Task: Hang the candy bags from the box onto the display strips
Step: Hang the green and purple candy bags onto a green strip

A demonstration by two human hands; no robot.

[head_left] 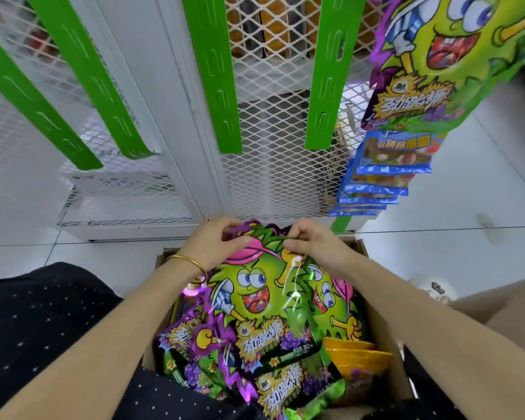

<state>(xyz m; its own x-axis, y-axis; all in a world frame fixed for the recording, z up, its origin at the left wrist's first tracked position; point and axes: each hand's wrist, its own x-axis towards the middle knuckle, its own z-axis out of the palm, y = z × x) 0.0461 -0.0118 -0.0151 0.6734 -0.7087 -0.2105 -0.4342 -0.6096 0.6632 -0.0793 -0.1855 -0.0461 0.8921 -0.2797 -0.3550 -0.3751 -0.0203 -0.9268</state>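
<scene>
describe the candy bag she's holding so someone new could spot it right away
Find the open cardboard box on the floor below the green display strips. The candy bag lies uppermost in it, green with a grinning cartoon face. Unlike the bags beneath, its top edge is pinched by the left hand and right hand.

A white mesh rack stands on pale floor tiles, orange bowls nearby

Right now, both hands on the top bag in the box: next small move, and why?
Probably lift the top candy bag clear of the box and raise it toward a green display strip. Both the left hand and the right hand pinch its top edge, where it would hang, and the four strips straight ahead hang bare.
</scene>
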